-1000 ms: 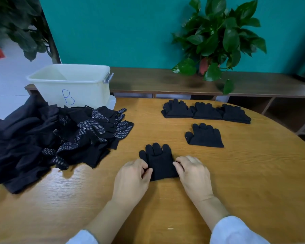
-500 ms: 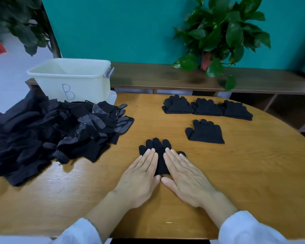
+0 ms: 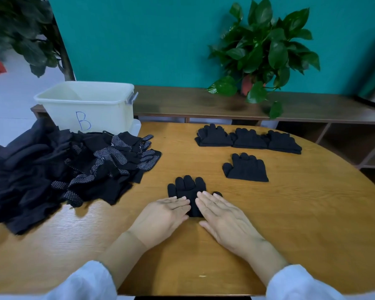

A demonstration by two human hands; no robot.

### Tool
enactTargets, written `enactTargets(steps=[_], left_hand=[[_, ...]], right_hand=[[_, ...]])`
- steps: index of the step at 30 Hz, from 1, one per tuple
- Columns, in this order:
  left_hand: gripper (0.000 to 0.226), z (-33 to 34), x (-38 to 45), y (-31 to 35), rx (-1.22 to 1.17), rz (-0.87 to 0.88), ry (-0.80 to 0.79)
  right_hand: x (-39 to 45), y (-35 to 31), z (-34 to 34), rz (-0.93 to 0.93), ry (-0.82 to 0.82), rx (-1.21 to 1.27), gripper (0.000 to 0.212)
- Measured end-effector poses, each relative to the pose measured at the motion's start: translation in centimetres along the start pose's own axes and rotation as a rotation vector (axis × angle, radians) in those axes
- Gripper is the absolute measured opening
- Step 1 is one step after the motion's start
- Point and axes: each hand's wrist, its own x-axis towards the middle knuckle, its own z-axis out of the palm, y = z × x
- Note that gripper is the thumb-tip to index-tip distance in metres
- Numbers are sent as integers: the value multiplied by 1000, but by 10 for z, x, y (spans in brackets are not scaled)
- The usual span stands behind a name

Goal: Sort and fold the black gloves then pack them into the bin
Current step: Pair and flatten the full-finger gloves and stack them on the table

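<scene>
A black glove (image 3: 187,192) lies flat on the round wooden table (image 3: 301,213), just in front of the person and near the table's middle. Its long axis runs away from the person: the fingertips point toward the far wall, the cuff end toward the body, and a thumb tip sticks out on its right side. Both hands lie on its near half, palms down with straight fingers, gripping nothing. The left hand (image 3: 162,217) covers the lower left part, and the right hand (image 3: 223,219) covers the lower right, their fingertips almost meeting over the middle of the glove.

Beyond it and to the right lies a single folded glove (image 3: 246,168), fingers also pointing away. Farther back, a row of three folded gloves (image 3: 248,139) sits side by side, edges touching, fingertips toward the wall.

To the left, a large loose heap of black gloves (image 3: 59,167) spreads over the table's left side, some showing white grip dots. Behind the heap stands a pale plastic bin (image 3: 89,107) marked with a blue letter B, its top open.

Behind the table runs a low wooden shelf (image 3: 204,105) against a teal wall, bearing a leafy potted plant (image 3: 262,50). White sleeves (image 3: 294,284) cover both forearms.
</scene>
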Motion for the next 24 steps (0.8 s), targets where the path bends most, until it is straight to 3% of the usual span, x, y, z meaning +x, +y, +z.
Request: enactTargets(steps=[6, 9, 15, 18, 21, 24], left_hand=[[39, 3, -6, -1, -171, -100, 119], [39, 2, -12, -1, -205, -130, 138], [61, 8, -6, 2, -53, -187, 64], [54, 14, 6, 0, 9, -192, 93], [73, 17, 14, 0, 14, -223, 111], [77, 9, 21, 2, 30, -196, 153]], right_hand=[[16, -2, 6, -11, 105, 55, 44], [25, -4, 11, 5, 132, 87, 57], [28, -3, 19, 61, 163, 206, 60], [29, 0, 16, 79, 163, 244, 61], [29, 4, 12, 71, 174, 239, 58], [28, 10, 3, 58, 202, 235, 55]])
